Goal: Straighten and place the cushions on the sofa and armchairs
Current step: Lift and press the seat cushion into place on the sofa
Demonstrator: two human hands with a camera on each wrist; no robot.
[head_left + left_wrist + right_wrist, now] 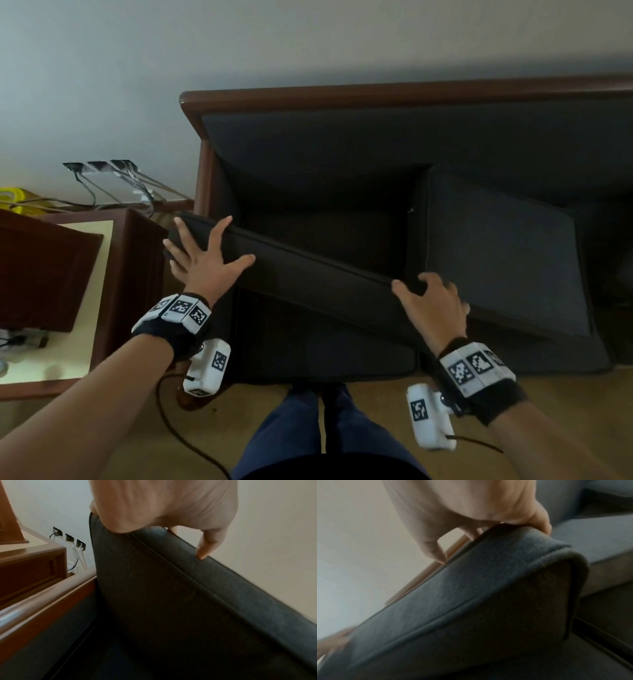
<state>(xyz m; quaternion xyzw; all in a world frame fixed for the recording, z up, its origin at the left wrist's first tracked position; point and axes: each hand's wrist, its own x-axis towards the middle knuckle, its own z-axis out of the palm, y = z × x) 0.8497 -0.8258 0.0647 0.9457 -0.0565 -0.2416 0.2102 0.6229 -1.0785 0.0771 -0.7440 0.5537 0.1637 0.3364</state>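
A dark grey cushion point(308, 274) is held up on edge, slanting over the left seat of the wood-framed sofa point(342, 97). My left hand point(205, 253) grips its left end, fingers spread over the far face and thumb on the near top edge; the left wrist view shows the same cushion point(171, 595) clasped under the hand point(163, 507). My right hand point(424, 294) curls over the cushion's right end, seen up close on the cushion corner point(488, 588) under the hand point(471, 507). A second dark cushion point(507, 253) lies tilted on the seat to the right.
A wooden side table point(130, 274) stands just left of the sofa arm point(42, 601). Wall sockets with hanging cables point(102, 168) are behind it, and something yellow point(13, 198) lies at the far left. My legs point(308, 428) stand on the wood floor before the seat.
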